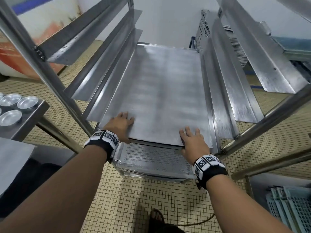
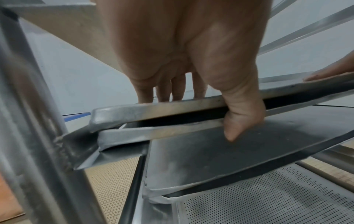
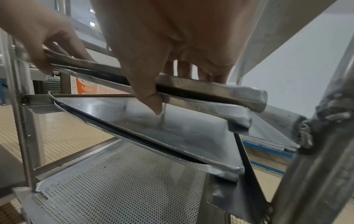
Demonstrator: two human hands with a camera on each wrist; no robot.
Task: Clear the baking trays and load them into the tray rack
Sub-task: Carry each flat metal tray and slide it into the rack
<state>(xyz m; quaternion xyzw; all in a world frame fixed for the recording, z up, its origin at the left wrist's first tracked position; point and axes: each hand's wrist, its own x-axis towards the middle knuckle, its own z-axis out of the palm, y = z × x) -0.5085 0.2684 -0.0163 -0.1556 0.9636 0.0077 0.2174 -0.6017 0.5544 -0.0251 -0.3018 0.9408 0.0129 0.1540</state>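
Both wrists reach in from the near edge: the left hand (image 1: 122, 125) and right hand (image 1: 193, 142) each pinch the front rim of the top baking tray (image 1: 159, 91), fingers flat on its surface and thumb hooked under the rim, as the wrist views show. That tray sits between the tray rack's (image 1: 223, 101) side runners, mostly pushed in, with another solid tray (image 2: 210, 151) close beneath it and a perforated tray (image 1: 151, 158) lower down. Judging from the narrow gap, the thumbs risk being caught between the two rims if the top tray drops or is shoved home. A skewed push could also jam one corner against a runner (image 1: 218, 115), farther in.
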